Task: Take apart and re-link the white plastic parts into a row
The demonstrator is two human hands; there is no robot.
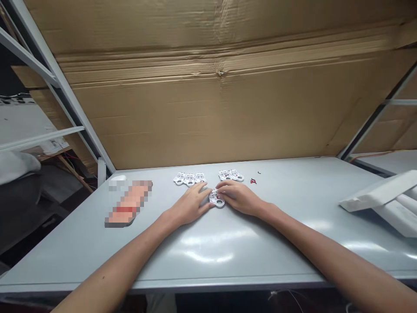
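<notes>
A small white plastic part with a round ring [220,203] at its lower end lies on the table in front of me, between my two hands. My left hand [190,204] grips it from the left, thumb low and fingers higher on its edge. The fingertips of my right hand [240,198] are closed at its upper right side; whether a tiny piece is between them is too small to tell. Behind my left hand is a row of three similar white parts [190,179]. Farther right, two more white parts [235,175] lie behind my right hand.
Small red and black bits [253,181] lie right of the white parts. A pixelated orange item [129,202] and a white rounded object [117,179] are at the left. White foam-like pieces [381,191] occupy the right. Cardboard [208,117] walls the table's back [293,169].
</notes>
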